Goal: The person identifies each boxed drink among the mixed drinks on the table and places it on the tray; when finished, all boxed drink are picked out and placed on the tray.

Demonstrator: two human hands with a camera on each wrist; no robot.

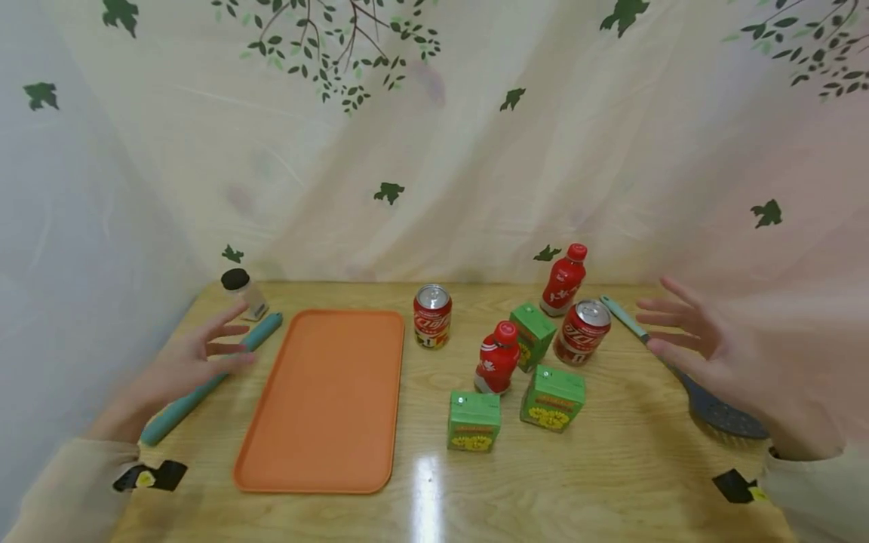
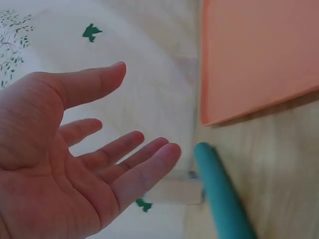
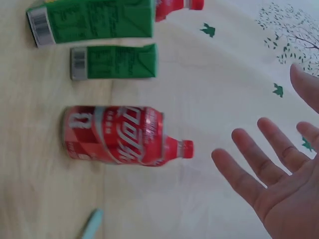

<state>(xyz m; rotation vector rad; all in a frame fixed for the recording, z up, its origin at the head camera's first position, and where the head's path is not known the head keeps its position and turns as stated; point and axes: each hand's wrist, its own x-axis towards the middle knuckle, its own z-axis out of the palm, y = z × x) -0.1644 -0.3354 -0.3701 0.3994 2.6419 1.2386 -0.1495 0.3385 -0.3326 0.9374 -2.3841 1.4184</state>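
My left hand (image 1: 193, 358) hovers over a teal rod (image 1: 170, 424) left of the orange tray (image 1: 326, 407), fingers spread and holding nothing. In the left wrist view its palm shows, with the rod (image 2: 222, 194) apart from the fingertips. On the right, my right hand (image 1: 720, 347) hangs in the air above a spatula-like utensil with a light green handle (image 1: 623, 317) and dark head (image 1: 726, 415). Its fingers are loosely extended with nothing between them. Nearest to it stands a red cola can (image 1: 582, 332), also seen in the right wrist view.
Another red can (image 1: 432, 315) stands right of the tray. Two red bottles (image 1: 498, 358) and several green juice boxes (image 1: 474, 421) stand right of centre. A black-capped jar (image 1: 244, 294) sits at the back left. A leaf-patterned cloth (image 1: 462, 151) hangs behind the wooden table (image 1: 543, 490).
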